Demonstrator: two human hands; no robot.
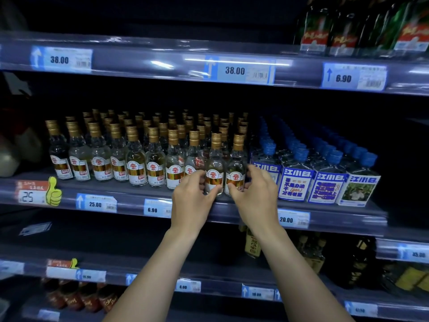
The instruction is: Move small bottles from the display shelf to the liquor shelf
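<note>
Both forearms reach up from the bottom edge, each hand on a small bottle at the shelf's front edge.

Left hand (192, 194) curls its fingers behind the left-hand bottle (214, 175), thumb across the foot of the label. Right hand (257, 194) grips the right-hand bottle (235, 175) the same way from the other side, palms facing. These two stand upright and touching at the right end of the front row of gold-capped bottles (137, 168), just beside the blue-capped bottles (294, 180). Rows behind are packed tight; open room lies above the caps and out in front of the shelf (227, 211). Clear glass, ribbed gold screw caps, white-and-gold labels; the rail is glossy plastic, with a price tag (96, 204) reading 25.00.
</note>
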